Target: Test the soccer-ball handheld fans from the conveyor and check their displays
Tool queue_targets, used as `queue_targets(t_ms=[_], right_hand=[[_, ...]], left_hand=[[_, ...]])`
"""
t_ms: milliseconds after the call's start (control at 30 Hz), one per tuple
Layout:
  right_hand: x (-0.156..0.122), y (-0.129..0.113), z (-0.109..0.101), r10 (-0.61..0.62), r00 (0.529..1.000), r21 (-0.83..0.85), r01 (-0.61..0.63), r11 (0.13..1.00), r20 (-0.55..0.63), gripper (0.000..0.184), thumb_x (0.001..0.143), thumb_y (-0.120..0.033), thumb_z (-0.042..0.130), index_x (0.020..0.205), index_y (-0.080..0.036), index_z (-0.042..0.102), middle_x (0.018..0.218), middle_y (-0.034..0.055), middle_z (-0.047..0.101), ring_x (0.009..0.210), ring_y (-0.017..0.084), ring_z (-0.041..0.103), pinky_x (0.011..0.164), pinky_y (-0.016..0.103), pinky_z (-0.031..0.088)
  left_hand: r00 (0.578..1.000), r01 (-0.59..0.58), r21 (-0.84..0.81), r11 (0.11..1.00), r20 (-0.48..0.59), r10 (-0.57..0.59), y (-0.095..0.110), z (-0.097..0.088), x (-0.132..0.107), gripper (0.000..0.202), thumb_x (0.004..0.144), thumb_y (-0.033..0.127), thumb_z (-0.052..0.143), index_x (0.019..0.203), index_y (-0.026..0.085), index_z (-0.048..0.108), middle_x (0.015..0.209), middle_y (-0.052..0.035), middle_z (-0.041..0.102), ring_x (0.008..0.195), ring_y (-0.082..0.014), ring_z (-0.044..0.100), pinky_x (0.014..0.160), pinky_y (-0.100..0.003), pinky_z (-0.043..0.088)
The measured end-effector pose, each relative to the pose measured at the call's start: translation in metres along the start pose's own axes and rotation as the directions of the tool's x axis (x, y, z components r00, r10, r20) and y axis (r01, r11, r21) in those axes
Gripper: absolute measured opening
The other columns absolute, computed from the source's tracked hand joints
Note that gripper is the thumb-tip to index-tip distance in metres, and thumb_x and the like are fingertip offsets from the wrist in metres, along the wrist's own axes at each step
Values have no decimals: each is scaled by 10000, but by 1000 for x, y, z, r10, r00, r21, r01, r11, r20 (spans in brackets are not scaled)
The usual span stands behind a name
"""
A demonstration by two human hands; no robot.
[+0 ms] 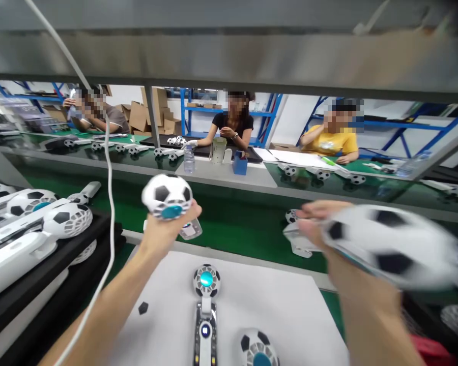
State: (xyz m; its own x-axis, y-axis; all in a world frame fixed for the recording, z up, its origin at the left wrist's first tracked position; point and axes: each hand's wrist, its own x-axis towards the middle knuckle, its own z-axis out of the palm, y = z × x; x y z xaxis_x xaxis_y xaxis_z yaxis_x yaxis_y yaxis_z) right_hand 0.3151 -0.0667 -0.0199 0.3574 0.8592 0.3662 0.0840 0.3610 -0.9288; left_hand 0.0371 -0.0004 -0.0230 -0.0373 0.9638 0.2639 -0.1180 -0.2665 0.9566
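My left hand [167, 232] is closed around a handheld fan whose football-patterned head [169, 195] shows above the knuckles; its handle's clear end sticks out on the right. My right hand [313, 221] grips a second football-patterned fan [389, 245], blurred by motion, its head over my forearm and a pale handle end past my fingers. Between my arms, a fan with a lit display [205, 330] lies on the white sheet [290, 300]. Nearer me, another fan head [256, 346] is cut off by the frame edge. A small black pentagon piece [143, 308] lies on the left.
Stacked black trays [95, 229] hold several fans on the left. A white cable [109, 203] hangs in front of them. Beyond the sheet runs a green belt [236, 218]. Several people sit across it, with a water bottle [189, 159] and blue box [239, 163] nearby. A metal shelf [229, 56] spans overhead.
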Motion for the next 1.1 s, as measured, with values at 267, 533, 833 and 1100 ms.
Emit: queue_targets(t_ms=[267,533,833,1100], right_hand=[[39,120,23,132,962,-281,-199,939,-238,760,640,-523,784,1230,-104,552,1136,186,681,1068,357,643,932,463,514],[27,157,9,168,967,-487,-242,839,-190,646,735,-317,585,1314,-36,532,1422,289,439,1367,456,382,1147,557,256],[19,107,48,196,980,-241,-183,953,31,679,679,-402,703,1303,-176,564,1426,160,478,1331,349,454,1159,488,298],[1,59,58,455,847,88,-494,865,276,433,731,-491,758,981,-176,598,647,-24,566,498,117,539,446,215,426]], left_hand=[[925,-80,462,883,364,-106,-100,87,49,315,771,238,749,1033,94,652,983,-111,712,918,-236,672,823,-368,543],[918,-283,781,558,388,-77,-127,64,61,541,865,337,692,1360,191,529,1553,-116,344,1468,-358,208,1185,-618,156],[903,-107,731,674,355,-241,-84,19,69,614,933,519,557,1405,145,436,1263,-160,606,1143,-286,601,980,-464,475],[833,-127,566,814,507,-222,-35,52,116,482,1016,508,394,1335,190,566,1308,-136,614,1152,-243,616,942,-411,524]])
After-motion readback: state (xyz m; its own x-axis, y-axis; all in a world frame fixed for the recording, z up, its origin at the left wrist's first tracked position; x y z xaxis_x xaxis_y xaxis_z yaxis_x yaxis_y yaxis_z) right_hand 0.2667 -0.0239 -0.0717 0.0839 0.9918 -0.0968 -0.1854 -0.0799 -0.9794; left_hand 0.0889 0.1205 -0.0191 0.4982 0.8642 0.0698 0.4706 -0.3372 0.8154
